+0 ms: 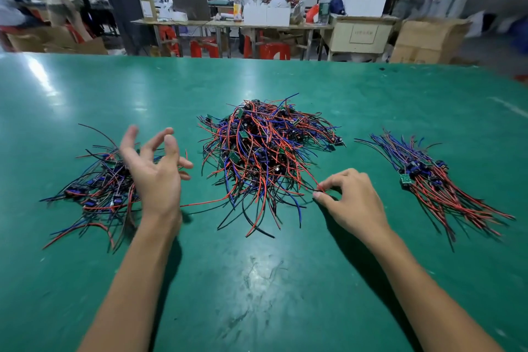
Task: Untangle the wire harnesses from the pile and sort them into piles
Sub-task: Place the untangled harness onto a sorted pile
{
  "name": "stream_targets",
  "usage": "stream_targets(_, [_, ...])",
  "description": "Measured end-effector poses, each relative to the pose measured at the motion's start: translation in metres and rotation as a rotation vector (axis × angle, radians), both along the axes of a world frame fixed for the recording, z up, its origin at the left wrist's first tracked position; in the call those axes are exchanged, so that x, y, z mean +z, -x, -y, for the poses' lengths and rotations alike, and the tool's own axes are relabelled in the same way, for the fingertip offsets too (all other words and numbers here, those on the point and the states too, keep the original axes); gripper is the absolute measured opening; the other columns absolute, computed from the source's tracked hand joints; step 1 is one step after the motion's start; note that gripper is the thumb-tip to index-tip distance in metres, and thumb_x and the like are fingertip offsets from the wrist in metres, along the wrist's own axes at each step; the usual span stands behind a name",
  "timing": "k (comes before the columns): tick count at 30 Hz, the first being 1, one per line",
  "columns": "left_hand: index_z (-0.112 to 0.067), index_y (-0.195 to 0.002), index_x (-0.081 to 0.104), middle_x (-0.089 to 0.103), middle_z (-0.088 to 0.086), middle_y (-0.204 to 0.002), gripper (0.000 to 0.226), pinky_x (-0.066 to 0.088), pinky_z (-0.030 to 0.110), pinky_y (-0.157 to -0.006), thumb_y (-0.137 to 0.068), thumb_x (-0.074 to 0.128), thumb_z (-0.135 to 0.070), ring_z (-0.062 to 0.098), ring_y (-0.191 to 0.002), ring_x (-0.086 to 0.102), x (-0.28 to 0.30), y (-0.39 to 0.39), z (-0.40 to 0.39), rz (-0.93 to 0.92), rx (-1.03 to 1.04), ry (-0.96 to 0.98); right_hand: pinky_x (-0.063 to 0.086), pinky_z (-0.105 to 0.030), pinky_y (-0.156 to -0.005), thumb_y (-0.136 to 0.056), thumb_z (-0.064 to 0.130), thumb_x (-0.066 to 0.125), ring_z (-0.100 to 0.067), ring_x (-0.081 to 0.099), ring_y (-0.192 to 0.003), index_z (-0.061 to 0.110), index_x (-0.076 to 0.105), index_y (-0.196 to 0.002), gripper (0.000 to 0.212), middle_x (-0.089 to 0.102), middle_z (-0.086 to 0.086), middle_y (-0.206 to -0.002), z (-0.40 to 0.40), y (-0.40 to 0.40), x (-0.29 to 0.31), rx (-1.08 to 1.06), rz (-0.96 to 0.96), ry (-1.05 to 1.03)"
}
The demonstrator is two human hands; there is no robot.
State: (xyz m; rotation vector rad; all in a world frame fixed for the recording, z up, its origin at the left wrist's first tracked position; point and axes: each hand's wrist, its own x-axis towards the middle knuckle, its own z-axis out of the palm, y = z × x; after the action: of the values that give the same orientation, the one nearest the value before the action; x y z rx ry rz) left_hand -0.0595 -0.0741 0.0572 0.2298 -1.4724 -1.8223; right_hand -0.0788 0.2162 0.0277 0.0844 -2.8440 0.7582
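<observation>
Right grip (347,197), seemingly pinching red wire (308,180).

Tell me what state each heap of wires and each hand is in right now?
Big central heap of red, blue and black wire harnesses: tangled, unsorted.
Left pile of harnesses: loose, criss-crossed.
Right pile of harnesses: laid roughly parallel, tidy.
Left hand: open, fingers spread, raised over the left pile, holding nothing.
Right hand: pinching a red wire at the central heap's edge.

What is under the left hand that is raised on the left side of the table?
Beneath the open left hand lies the left pile of red, blue and black wire harnesses on the green table. The hand and forearm cover the pile's right part, so that part cannot be seen.
</observation>
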Motion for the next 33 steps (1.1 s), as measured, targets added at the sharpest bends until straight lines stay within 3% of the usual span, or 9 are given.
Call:
stream_targets(5, [-0.029, -0.117, 0.06, 0.069, 0.004, -0.104, 0.021, 0.047, 0.02, -0.054, -0.098, 0.065, -0.023, 0.014, -0.068, 0.058, -0.003, -0.009, -0.027, 0.024, -0.098, 0.312, 0.044, -0.018, -0.069, -0.084, 0.037, 0.08, -0.002, 0.062, -0.073, 0.026, 0.08, -0.086, 0.011, 0.073, 0.013, -0.08, 0.002, -0.001, 0.013, 0.185, -0.203, 0.474])
stream_targets(8, [-0.032, -0.112, 0.069, 0.069, -0.011, -0.096, 0.018, 0.046, 0.027, -0.056, -0.095, 0.069, -0.025, 0.011, -0.072, 0.057, -0.007, -0.016, -0.05, 0.018, -0.245, 0.542, 0.046, -0.013, -0.063, -0.082, 0.036, 0.078, -0.003, 0.06, -0.063, 0.02, 0.081, -0.085, 0.017, 0.074, 0.003, -0.069, 0.009, -0.007, 0.023, 0.331, -0.088, 0.857])
stream_targets(14, [-0.026, -0.111, 0.076, 0.074, -0.002, -0.107, 0.021, 0.053, 0.061, -0.075, -0.095, 0.065, -0.033, 0.039, -0.088, 0.064, -0.015, -0.026, -0.079, 0.08, -0.613, 0.552, 0.048, -0.016, -0.058, -0.085, 0.026, 0.071, -0.005, 0.063, -0.056, 0.01, 0.078, -0.086, 0.017, 0.072, 0.0, -0.064, 0.029, -0.02, 0.02, 0.546, 0.094, 0.893])
stream_targets(16, [-0.022, -0.105, 0.078, 0.075, -0.001, -0.104, 0.016, 0.055, 0.053, -0.074, -0.097, 0.065, -0.025, 0.037, -0.083, 0.065, -0.015, -0.026, -0.079, 0.075, -0.637, 0.513, 0.047, -0.016, -0.058, -0.085, 0.03, 0.072, -0.005, 0.061, -0.055, 0.013, 0.078, -0.082, 0.018, 0.072, -0.003, -0.064, 0.034, -0.023, 0.019, 0.574, 0.115, 0.872])
stream_targets(19, [-0.018, -0.095, 0.079, 0.073, -0.005, -0.087, 0.014, 0.045, 0.024, -0.057, -0.097, 0.065, -0.021, 0.015, -0.061, 0.054, -0.011, -0.025, -0.075, 0.057, -0.617, 0.463, 0.048, -0.019, -0.057, -0.086, 0.036, 0.075, -0.007, 0.063, -0.055, 0.017, 0.08, -0.081, 0.02, 0.073, -0.005, -0.064, 0.036, -0.025, 0.02, 0.562, 0.121, 0.874])
stream_targets(22, [-0.023, -0.09, 0.079, 0.073, -0.003, -0.084, 0.018, 0.038, 0.018, -0.046, -0.093, 0.063, -0.03, 0.009, -0.052, 0.049, 0.002, -0.023, -0.065, 0.053, -0.57, 0.228, 0.046, -0.017, -0.051, -0.091, 0.037, 0.069, -0.009, 0.062, -0.05, 0.017, 0.081, -0.075, 0.028, 0.071, -0.004, -0.061, 0.035, -0.024, 0.021, 0.49, 0.063, 0.909])
stream_targets(25, [-0.034, -0.088, 0.079, 0.071, -0.014, -0.081, 0.022, 0.037, 0.013, -0.049, -0.084, 0.059, -0.045, 0.002, -0.052, 0.047, 0.017, -0.018, -0.033, 0.021, -0.568, -0.312, 0.042, -0.02, -0.047, -0.094, 0.039, 0.061, -0.012, 0.057, -0.044, 0.02, 0.077, -0.072, 0.033, 0.065, -0.006, -0.053, 0.03, -0.016, 0.019, 0.303, -0.055, 0.952])
stream_targets(28, [-0.037, -0.102, 0.07, 0.071, -0.021, -0.09, 0.032, 0.037, 0.01, -0.056, -0.08, 0.057, -0.056, -0.003, -0.059, 0.045, 0.019, -0.016, 0.004, -0.134, -0.587, -0.718, 0.048, -0.03, -0.057, -0.094, 0.037, 0.062, -0.009, 0.06, -0.05, 0.03, 0.073, -0.084, 0.017, 0.07, 0.003, -0.06, 0.02, -0.006, 0.009, 0.09, -0.182, 0.666])
stream_targets(33, [-0.024, -0.105, 0.068, 0.068, -0.014, -0.102, 0.038, 0.045, 0.012, -0.065, -0.069, 0.072, -0.036, 0.0, -0.067, 0.054, 0.015, -0.02, 0.025, -0.383, -0.655, -0.921, 0.046, -0.028, -0.074, -0.09, 0.04, 0.069, 0.001, 0.055, -0.073, 0.035, 0.072, -0.096, 0.008, 0.069, 0.019, -0.091, 0.026, -0.011, -0.005, 0.19, -0.126, 0.235])
